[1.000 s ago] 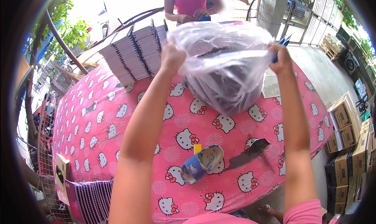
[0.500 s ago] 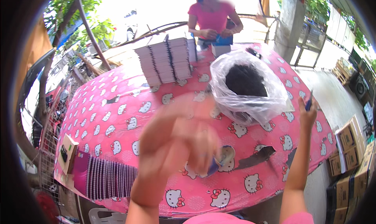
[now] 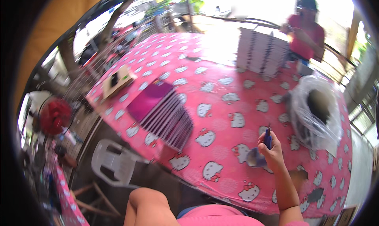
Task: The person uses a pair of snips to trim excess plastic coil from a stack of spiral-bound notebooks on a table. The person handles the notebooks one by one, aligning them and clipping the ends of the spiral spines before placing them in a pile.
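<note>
Tool (image 3: 268, 141): slim, blue handle, dark narrow tip pointing up. Location: in the right hand (image 3: 272, 151), over the counter's (image 3: 221, 153) near side. Grip: closed round the handle. Left hand: out of view, grip cannot be told. Counter: glossy pink sheet, white cat-face print, torn patches. Books (image 3: 167, 117): purple cover, overlapping row, ridged edges. Bag (image 3: 306, 125): crinkled translucent plastic, open-mouthed, dark inside.

A: Finishes?
B: Table cover (image 3: 221, 172): glossy plastic sheet. Bag (image 3: 304, 125): thin, crinkled, translucent plastic.
A: Purple booklets (image 3: 152, 100)?
B: Paper, smooth glossy cover.
A: Blue tool (image 3: 268, 141)?
B: Looks plastic, finish blurred.
</note>
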Motion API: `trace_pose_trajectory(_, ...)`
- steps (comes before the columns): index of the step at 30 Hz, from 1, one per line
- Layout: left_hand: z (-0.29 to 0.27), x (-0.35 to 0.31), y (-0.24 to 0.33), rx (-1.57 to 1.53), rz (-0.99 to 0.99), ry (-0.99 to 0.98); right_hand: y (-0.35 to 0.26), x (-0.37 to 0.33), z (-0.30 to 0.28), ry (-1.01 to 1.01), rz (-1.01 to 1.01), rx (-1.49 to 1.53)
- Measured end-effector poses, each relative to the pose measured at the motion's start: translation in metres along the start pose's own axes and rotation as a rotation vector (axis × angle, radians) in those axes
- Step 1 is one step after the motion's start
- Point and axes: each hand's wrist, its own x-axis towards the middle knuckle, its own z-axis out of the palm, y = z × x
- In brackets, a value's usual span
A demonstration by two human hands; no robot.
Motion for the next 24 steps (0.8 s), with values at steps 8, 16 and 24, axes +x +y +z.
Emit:
trace_pose_trajectory(8,-0.008,-0.034,0.059,0.667,-0.444,-0.193,0.0,0.02,0.153,-0.526,-0.24,-0.272)
trace_pose_trajectory(16,-0.128,-0.086,0.135,2.038,-0.883,0.369,-0.051,0.047,0.201,-0.371,-0.659,-0.721)
trace_pose_trajectory(24,-0.16,-0.133,0.123,1.719,-1.268,0.373,-0.058,0.057,0.219,-0.163,-0.898,-0.825)
